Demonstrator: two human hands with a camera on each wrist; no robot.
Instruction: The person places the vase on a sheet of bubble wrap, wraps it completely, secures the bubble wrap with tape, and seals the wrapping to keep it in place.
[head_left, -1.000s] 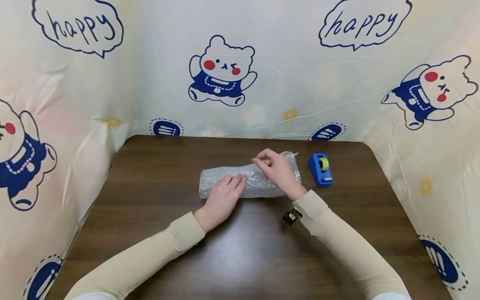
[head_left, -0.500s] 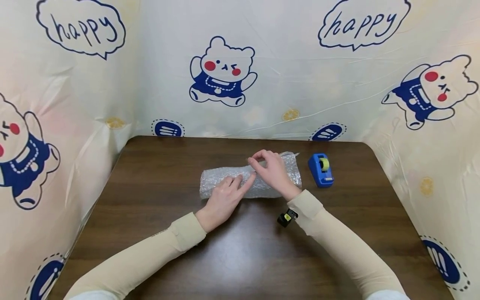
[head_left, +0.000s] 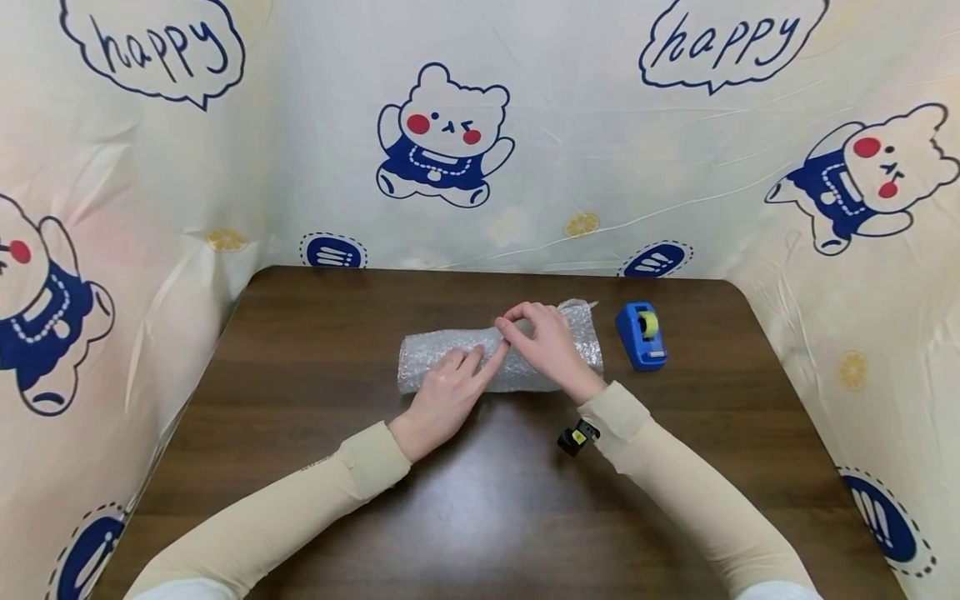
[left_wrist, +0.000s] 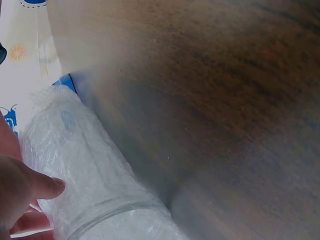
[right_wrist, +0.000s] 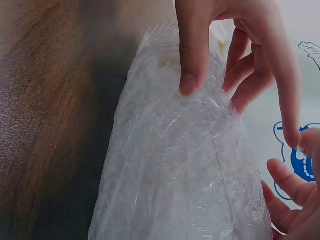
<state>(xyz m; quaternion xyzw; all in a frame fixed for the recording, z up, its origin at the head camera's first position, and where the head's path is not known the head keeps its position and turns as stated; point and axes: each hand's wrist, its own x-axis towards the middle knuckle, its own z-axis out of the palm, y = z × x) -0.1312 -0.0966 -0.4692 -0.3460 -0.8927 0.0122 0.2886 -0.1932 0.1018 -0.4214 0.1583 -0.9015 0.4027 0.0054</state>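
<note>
A roll of bubble wrap (head_left: 427, 356) lies crosswise on the table, with a round clear edge showing through the plastic. My left hand (head_left: 444, 398) rests on its left half, its index finger (right_wrist: 288, 107) stretched toward the other hand while the thumb (right_wrist: 190, 75) presses the near side. Over the middle of the roll, my right hand (head_left: 549, 346) has thumb and index finger together, at the tip of that left index finger. A tiny clear strip, like tape, glints between the fingertips in the right wrist view. The right hand's other fingers (right_wrist: 287, 185) are loosely bent.
To the right of the roll stands a blue tape dispenser (head_left: 641, 337) with a yellowish core. A dark wooden table (head_left: 480, 500) carries everything. Printed curtains (head_left: 600, 150) hang along its back and both sides.
My left index finger has stretched out rightward to my right hand's fingertips. The right hand has shifted slightly left; the roll and dispenser stay in place.
</note>
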